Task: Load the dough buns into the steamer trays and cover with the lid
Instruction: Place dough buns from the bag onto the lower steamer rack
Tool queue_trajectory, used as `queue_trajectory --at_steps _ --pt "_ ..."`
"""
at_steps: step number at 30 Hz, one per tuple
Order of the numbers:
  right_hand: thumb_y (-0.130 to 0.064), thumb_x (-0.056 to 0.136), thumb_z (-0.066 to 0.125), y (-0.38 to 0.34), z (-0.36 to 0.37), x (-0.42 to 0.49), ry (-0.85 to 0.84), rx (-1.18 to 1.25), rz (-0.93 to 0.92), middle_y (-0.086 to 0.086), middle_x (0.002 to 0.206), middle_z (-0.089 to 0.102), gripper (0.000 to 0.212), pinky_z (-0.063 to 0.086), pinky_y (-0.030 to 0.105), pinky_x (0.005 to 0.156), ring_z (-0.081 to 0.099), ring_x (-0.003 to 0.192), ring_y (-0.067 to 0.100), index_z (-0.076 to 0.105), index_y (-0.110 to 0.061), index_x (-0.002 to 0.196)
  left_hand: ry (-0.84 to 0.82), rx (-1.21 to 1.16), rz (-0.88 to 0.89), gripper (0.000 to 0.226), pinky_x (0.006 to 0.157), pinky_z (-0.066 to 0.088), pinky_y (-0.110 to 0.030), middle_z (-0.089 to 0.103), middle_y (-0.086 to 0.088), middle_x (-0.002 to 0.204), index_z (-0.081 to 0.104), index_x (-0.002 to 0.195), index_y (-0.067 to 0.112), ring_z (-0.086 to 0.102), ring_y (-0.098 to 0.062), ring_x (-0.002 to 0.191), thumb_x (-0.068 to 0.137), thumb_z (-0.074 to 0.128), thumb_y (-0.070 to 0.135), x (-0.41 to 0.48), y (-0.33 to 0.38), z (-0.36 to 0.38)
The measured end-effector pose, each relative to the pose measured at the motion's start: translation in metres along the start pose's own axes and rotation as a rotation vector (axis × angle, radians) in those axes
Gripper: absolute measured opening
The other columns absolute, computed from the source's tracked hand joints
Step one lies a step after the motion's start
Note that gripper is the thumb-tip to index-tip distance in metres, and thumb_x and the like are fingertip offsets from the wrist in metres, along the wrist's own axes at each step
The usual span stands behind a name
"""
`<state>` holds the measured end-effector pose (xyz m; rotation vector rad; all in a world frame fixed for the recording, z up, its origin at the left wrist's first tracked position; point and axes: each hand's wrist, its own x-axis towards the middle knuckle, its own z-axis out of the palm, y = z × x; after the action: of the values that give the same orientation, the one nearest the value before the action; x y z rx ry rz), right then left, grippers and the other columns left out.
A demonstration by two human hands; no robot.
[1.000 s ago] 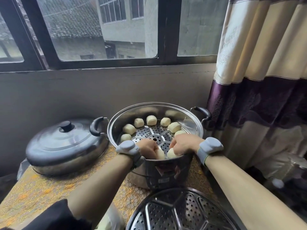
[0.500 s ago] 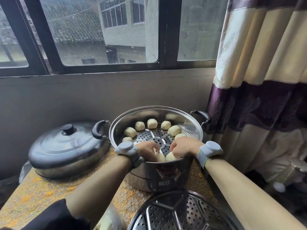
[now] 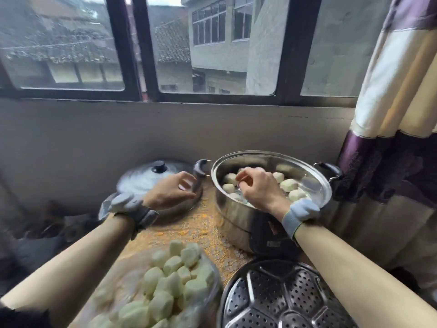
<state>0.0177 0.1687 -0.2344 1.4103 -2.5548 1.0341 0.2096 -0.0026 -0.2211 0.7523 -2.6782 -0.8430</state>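
Observation:
The steel steamer pot (image 3: 314, 176) stands at centre right, with several dough buns (image 3: 289, 185) ringed around its perforated floor. My right hand (image 3: 259, 191) hovers over the pot's near side, fingers loosely curled, with nothing visible in them. My left hand (image 3: 169, 194) hangs left of the pot, above the right edge of the domed steel lid (image 3: 142, 179), loosely curled and empty. A heap of raw dough buns (image 3: 170, 282) lies in a plastic-lined bowl at the bottom, between my forearms. A spare perforated steamer tray (image 3: 283, 297) sits at bottom right.
Everything stands on a yellow patterned cloth (image 3: 196, 227) on a narrow table against the wall under the window. A purple and cream curtain (image 3: 390, 129) hangs close to the pot's right handle (image 3: 331, 170). Dark clutter lies at the left.
Both hands have come up off the buns at the pot's near edge. My left hand swung left toward the lid. The view shifted, bringing the bowl of raw buns into sight.

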Motion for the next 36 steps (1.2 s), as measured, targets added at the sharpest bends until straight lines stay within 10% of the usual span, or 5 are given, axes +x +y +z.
queue_trajectory --at_steps 16,22,30,36 --pt "-0.014 0.068 0.075 -0.139 0.157 -0.118 -1.062 -0.345 -0.367 0.002 0.110 0.068 0.050 0.056 0.032 0.078 0.064 0.097 0.023 0.067 -0.026 0.116 -0.433 0.037 -0.395 0.043 0.080 0.048 -0.020 0.068 0.005 0.104 0.066 0.116 0.021 0.059 -0.006 0.090 0.075 0.078 0.020 -0.181 -0.131 0.034" --pt "-0.004 0.071 0.071 -0.132 0.164 -0.127 -1.019 -0.417 -0.441 0.007 0.106 0.065 0.061 0.057 0.036 0.078 0.063 0.094 0.026 0.061 -0.027 0.127 -0.441 0.154 -0.314 0.062 0.080 0.043 -0.020 0.057 0.011 0.111 0.061 0.124 0.035 0.055 -0.007 0.097 0.068 0.082 0.047 -0.187 -0.128 0.051" --pt "-0.017 0.080 0.073 -0.123 0.143 -0.111 -0.861 -0.243 -0.374 0.007 0.123 0.061 0.051 0.049 0.032 0.087 0.058 0.110 0.027 0.052 -0.020 0.126 -0.444 0.152 -0.248 0.042 0.077 0.047 -0.022 0.065 0.000 0.113 0.069 0.111 0.018 0.057 -0.015 0.099 0.075 0.079 0.037 -0.174 -0.125 0.052" --pt "-0.028 0.071 0.074 -0.105 0.097 -0.078 -0.561 -0.049 -0.253 0.003 0.093 0.064 0.041 0.051 0.037 0.077 0.060 0.086 0.025 0.047 -0.019 0.101 -0.178 -0.135 -0.295 0.052 0.075 0.054 -0.031 0.060 -0.001 0.104 0.049 0.107 0.020 0.059 -0.017 0.090 0.069 0.085 0.017 -0.135 -0.119 0.031"
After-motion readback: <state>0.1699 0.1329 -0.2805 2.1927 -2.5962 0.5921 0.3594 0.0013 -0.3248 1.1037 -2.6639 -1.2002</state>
